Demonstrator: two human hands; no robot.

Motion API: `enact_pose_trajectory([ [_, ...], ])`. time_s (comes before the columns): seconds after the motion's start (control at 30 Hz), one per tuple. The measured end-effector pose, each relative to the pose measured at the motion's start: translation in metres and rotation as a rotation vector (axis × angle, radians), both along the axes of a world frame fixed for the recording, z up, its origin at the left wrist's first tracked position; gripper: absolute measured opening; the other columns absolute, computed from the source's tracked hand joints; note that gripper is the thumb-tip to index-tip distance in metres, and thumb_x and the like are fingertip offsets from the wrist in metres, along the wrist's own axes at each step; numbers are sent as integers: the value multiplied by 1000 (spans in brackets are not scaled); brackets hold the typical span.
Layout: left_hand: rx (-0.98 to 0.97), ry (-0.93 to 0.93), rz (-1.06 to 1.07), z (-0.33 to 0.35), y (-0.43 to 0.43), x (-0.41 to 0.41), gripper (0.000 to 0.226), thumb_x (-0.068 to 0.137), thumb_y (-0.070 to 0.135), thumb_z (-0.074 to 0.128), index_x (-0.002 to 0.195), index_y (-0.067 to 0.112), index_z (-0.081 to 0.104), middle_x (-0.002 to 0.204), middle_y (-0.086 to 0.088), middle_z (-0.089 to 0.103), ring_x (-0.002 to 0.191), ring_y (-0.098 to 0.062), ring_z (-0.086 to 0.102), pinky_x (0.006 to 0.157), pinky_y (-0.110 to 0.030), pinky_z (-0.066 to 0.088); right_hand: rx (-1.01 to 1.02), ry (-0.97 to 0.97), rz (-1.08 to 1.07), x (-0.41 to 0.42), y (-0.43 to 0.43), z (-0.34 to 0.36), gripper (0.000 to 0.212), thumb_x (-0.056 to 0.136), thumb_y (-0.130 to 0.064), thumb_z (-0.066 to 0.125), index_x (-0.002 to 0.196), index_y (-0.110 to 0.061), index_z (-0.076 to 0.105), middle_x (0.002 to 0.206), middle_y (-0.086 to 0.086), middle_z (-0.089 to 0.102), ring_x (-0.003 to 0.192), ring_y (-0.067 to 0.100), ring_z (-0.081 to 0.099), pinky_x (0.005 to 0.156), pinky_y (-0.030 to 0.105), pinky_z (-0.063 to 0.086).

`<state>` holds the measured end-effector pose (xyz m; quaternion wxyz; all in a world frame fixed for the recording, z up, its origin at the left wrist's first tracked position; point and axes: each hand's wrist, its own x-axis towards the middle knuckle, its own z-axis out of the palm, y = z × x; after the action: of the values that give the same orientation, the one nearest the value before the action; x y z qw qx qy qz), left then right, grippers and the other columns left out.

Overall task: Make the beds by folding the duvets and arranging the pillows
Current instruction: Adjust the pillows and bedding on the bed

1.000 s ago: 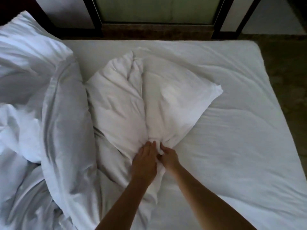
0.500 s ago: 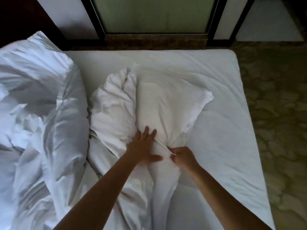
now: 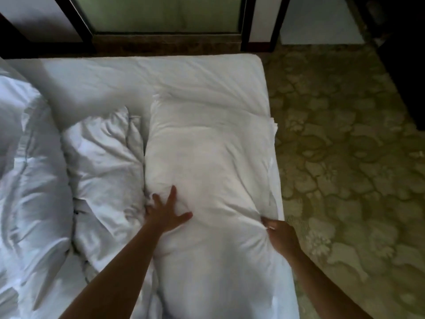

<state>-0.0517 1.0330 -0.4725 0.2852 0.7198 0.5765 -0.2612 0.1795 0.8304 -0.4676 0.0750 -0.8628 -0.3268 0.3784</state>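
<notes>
Head view: a bed (image 3: 161,74) with a white sheet fills the left and middle of the scene, and its right edge runs beside a patterned green carpet (image 3: 345,157). A large white pillow (image 3: 207,162) lies lengthwise along the right side of the bed, its right edge at the edge of the mattress.

The left hand (image 3: 166,215) lies flat on the near left part of this pillow. Its fingers are spread apart and straight, pressing into the soft fabric, which dents around them. The right hand (image 3: 279,236) is at the pillow's near right edge with its fingers curled in, clamped on a gathered pinch of the pillow's cloth. Creases fan out from that spot. Both bare forearms reach in from the near edge.

Just left of the pillow and touching it along a deep seam lies a crumpled second pillow (image 3: 103,162). Further left a bunched white duvet (image 3: 30,180) is heaped over the left side of the bed.

At the far end, beyond the bed, stands a dark-framed door (image 3: 165,14) with a pale green panel.
</notes>
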Motion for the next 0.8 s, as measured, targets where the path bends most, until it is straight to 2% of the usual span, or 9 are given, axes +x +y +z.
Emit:
enact_pose_trajectory([
  [0.1,-3,2,15,-6,2,3,109,73,71,57,145,39,-20,152,-25,-21,140,-50,-3,115,-51,8,166,-303,-153,-9,15,-16,35,92,-18,51,125,-8,59,126,28,51,109,47,52,91,48,45],
  [0.17,37,-35,39,-11,8,2,109,71,72,59,145,44,-16,154,-22,-18,141,-47,-1,115,-49,9,307,-401,-98,-19,42,-8,48,91,-34,53,134,-11,51,134,31,43,118,51,46,93,57,42],
  [0.23,107,-118,80,-19,17,-1,96,74,73,54,144,50,-9,155,-22,-9,143,-42,5,116,-47,13,305,-316,71,-21,73,-7,64,90,-55,36,147,-29,27,152,23,18,138,45,22,105,61,26],
  [0.3,190,-214,99,-28,22,-4,84,79,71,48,143,51,-1,155,-22,4,143,-36,13,116,-44,18,211,-124,146,-15,94,-27,71,87,-66,36,147,-45,3,158,9,-8,145,36,-4,111,62,8],
  [0.37,267,-285,109,-35,24,-5,88,70,81,38,143,47,3,152,-24,13,141,-35,20,115,-41,21,109,-23,89,-3,99,-54,87,79,-70,48,144,-50,-7,157,5,-17,144,33,-13,112,62,4],
  [0.5,421,-289,126,-54,32,-4,115,49,96,27,148,39,11,149,-32,10,140,-41,17,116,-43,18,35,-101,-73,9,101,-91,110,63,-78,58,142,-51,-14,152,17,-27,141,37,-22,107,67,-1],
  [0.6,461,-308,220,-67,35,1,119,47,85,52,148,40,8,151,-30,0,140,-41,20,115,-42,20,-29,-149,-123,4,107,-100,115,58,-83,56,138,-54,-22,151,22,-27,140,39,-22,103,71,1],
  [0.67,415,-309,291,-70,37,5,124,53,70,74,149,40,0,152,-30,6,140,-41,19,114,-42,22,-52,-133,-139,4,110,-104,116,56,-83,57,136,-56,-23,151,26,-20,141,41,-16,104,71,6],
  [0.8,325,-241,313,-68,41,8,123,58,59,79,144,49,-8,147,-26,26,133,-42,35,106,-44,33,-39,-203,-153,1,108,-106,118,58,-83,57,135,-55,-28,149,25,7,137,42,16,107,58,20],
])
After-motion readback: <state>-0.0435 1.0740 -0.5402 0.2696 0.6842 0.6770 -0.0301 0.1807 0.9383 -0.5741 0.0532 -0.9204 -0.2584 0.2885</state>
